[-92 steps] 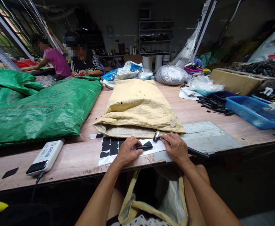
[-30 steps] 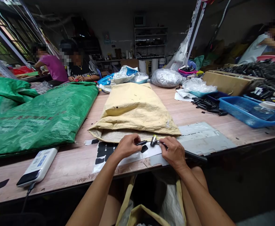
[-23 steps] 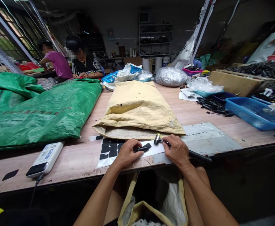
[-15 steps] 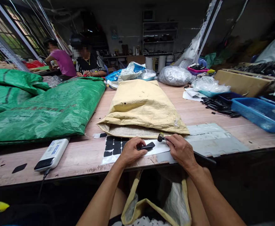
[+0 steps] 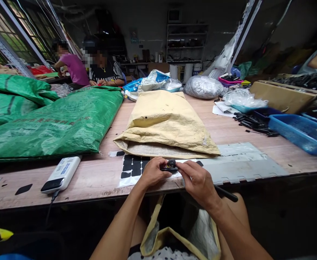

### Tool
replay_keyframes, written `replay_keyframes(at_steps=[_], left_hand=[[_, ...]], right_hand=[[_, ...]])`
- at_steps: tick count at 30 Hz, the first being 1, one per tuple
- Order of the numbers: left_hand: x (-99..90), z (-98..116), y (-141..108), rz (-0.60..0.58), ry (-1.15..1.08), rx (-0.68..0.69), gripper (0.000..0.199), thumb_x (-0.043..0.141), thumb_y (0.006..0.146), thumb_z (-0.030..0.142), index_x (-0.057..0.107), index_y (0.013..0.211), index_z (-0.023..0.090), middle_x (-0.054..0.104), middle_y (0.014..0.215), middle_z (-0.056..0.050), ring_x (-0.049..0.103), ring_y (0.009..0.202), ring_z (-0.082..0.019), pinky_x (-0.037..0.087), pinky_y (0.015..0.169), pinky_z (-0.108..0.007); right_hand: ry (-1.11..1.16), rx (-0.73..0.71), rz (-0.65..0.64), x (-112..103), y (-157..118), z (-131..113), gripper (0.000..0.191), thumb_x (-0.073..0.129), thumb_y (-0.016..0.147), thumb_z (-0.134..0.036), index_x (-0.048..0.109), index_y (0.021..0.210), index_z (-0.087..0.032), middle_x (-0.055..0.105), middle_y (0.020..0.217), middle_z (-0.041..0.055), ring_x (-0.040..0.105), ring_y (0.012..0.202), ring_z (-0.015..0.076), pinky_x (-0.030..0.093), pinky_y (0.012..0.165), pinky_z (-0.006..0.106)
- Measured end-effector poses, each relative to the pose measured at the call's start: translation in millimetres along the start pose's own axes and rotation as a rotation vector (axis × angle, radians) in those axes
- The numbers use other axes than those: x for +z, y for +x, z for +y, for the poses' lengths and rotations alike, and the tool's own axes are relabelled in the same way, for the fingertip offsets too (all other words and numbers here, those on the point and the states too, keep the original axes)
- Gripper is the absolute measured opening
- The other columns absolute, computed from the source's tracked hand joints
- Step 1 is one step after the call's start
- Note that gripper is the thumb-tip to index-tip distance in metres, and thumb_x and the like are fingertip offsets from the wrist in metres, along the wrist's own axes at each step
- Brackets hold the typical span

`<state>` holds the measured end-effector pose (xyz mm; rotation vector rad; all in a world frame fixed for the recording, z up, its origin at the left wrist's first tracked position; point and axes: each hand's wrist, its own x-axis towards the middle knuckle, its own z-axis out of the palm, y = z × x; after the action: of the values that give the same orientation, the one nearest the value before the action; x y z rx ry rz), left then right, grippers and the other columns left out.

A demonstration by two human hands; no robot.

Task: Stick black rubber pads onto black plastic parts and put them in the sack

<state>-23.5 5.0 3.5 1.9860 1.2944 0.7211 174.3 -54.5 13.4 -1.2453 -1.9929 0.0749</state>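
Observation:
My left hand (image 5: 153,172) pinches a small black piece (image 5: 169,169) above the front edge of the table. Close against it, my right hand (image 5: 198,180) holds a black rod-like tool (image 5: 227,193); its dark rounded head (image 5: 171,163) is at my left fingertips, over the black piece. The tool's handle sticks out below my right palm. Under my hands lies a white sheet (image 5: 125,182) with rows of black stickers. A grey plate (image 5: 239,164) lies to the right. Just behind is a beige sack (image 5: 169,122), its mouth facing me.
A green sack (image 5: 52,126) and a white power bank (image 5: 62,175) with a cable are at the left. Blue trays (image 5: 299,133) and black parts (image 5: 256,124) stand at the right. Two people sit at the back left. An open sack (image 5: 161,238) rests on my lap.
My right hand has moved left, bringing the tool's head from beside the left hand onto the black piece. The view has shifted slightly. An arm now shows at the far right.

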Motion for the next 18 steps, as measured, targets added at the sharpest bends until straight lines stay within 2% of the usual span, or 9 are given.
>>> replay_keyframes(at_steps=[4,9,14,18], left_hand=[[1.5,-0.7,-1.1,0.020,-0.008,-0.003,0.015,0.078,0.066,0.020,0.070,0.079,0.020,0.064,0.082,0.001,0.058,0.082,-0.017,0.043,0.074,-0.026],[4.3,-1.6,-1.8,0.040,-0.028,0.002,0.018,0.077,0.067,0.019,0.072,0.084,0.021,0.066,0.084,0.002,0.059,0.084,-0.017,0.043,0.075,-0.027],[4.6,-0.4,-2.1,0.054,-0.013,0.001,0.017,0.076,0.066,0.019,0.072,0.083,0.021,0.066,0.083,0.002,0.058,0.082,-0.016,0.043,0.074,-0.027],[3.9,0.0,-1.9,0.054,-0.001,0.029,0.017,0.073,0.066,0.017,0.071,0.083,0.021,0.066,0.083,0.002,0.058,0.083,-0.017,0.043,0.075,-0.027]], right_hand=[[-0.081,0.009,-0.029,-1.3,-0.4,2.9,0.026,0.050,0.099,-0.020,0.070,0.114,-0.026,0.070,0.091,0.0043,0.065,0.084,0.0174,0.049,0.075,0.028],[0.009,0.027,0.094,-12.1,0.1,8.2,0.029,0.050,0.099,-0.021,0.067,0.121,-0.026,0.070,0.100,0.0052,0.065,0.094,0.0188,0.051,0.083,0.031],[-0.023,0.032,-0.002,-10.6,-6.2,12.3,0.025,0.051,0.098,-0.019,0.069,0.114,-0.025,0.070,0.094,0.0037,0.065,0.089,0.0178,0.050,0.079,0.029],[-0.026,0.081,0.060,-11.2,-2.9,24.6,0.025,0.052,0.098,-0.020,0.069,0.116,-0.026,0.071,0.099,0.0030,0.066,0.092,0.0179,0.050,0.082,0.029]])
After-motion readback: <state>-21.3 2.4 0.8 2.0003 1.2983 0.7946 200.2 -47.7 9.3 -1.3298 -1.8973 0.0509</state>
